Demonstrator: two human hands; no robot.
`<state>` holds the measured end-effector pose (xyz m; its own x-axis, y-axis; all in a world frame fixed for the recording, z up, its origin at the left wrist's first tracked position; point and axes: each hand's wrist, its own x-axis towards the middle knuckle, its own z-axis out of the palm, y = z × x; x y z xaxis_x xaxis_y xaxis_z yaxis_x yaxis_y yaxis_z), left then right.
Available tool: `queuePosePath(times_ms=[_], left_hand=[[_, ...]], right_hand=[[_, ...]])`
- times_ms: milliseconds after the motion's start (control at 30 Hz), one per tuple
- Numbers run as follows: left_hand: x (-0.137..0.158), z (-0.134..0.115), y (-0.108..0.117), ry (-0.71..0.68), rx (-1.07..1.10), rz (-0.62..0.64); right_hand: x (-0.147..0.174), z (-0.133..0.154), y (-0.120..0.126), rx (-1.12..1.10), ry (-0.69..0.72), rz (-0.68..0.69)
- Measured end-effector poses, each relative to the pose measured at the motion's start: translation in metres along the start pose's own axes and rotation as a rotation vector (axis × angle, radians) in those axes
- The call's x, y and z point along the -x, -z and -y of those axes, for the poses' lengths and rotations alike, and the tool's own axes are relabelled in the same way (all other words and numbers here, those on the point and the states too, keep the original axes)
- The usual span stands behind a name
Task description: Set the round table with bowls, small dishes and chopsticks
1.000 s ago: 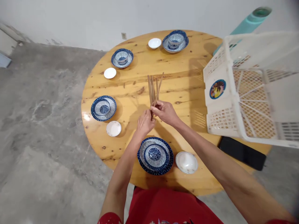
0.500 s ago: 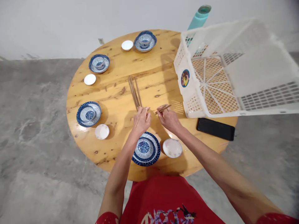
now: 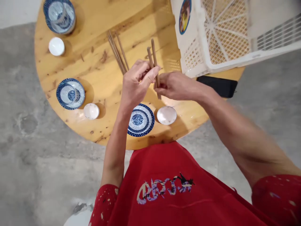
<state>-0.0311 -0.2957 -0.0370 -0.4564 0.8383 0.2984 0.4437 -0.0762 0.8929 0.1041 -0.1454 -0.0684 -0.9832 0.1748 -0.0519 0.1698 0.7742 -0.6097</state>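
A pair of wooden chopsticks (image 3: 153, 56) stands out between my two hands, their tips pointing away from me. My left hand (image 3: 137, 81) is closed round their middle, the thumb lying across them. Lower down, the fingers of my right hand (image 3: 176, 85) pinch the near part of the same pair. Beyond my left hand, a loose bunch of chopsticks (image 3: 117, 55) lies on the wooden table. Just below the hands sit a blue-and-white plate setting (image 3: 141, 120), partly hidden by my left forearm, and a small white dish (image 3: 166, 115).
At the right, a white plastic basket (image 3: 195, 59) stands beside a black phone (image 3: 217, 86) on the round table (image 3: 94, 67). Along the left are blue-patterned bowls on plates (image 3: 70, 94) (image 3: 60, 15) and small white cups (image 3: 91, 111) (image 3: 56, 46).
The view has tipped downward and nearer. The chopsticks in my right hand have turned from lying sideways to pointing away, and my left hand has come over to grip them too.
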Motion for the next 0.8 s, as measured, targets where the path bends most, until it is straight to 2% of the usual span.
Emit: queuePosePath(times_ms=[67, 133, 200, 300, 367, 433, 567, 800], left_hand=[[0.006, -0.008, -0.007, 0.066, 0.094, -0.007], [0.014, -0.01, -0.02, 0.197, 0.198, -0.005], [0.023, -0.004, -0.039, 0.346, 0.3, 0.022], [0.032, 0.01, -0.065, 0.558, 0.39, 0.088], [0.036, 0.019, -0.079, 0.675, 0.411, 0.142], [0.039, 0.027, -0.088, 0.773, 0.409, 0.197], [0.044, 0.04, -0.099, 0.885, 0.336, 0.284], [0.047, 0.072, -0.113, 0.92, 0.104, 0.371]], right_hand=[[0.025, 0.007, 0.013, -0.087, -0.032, 0.097], [0.052, 0.015, 0.013, -0.122, -0.13, 0.123], [0.077, 0.022, 0.001, -0.094, -0.292, 0.088], [0.106, 0.033, -0.03, 0.03, -0.539, 0.026], [0.117, 0.041, -0.052, 0.131, -0.648, -0.013], [0.124, 0.048, -0.07, 0.224, -0.7, 0.001], [0.126, 0.055, -0.094, 0.324, -0.74, 0.124], [0.116, 0.053, -0.11, 0.332, -0.764, 0.217]])
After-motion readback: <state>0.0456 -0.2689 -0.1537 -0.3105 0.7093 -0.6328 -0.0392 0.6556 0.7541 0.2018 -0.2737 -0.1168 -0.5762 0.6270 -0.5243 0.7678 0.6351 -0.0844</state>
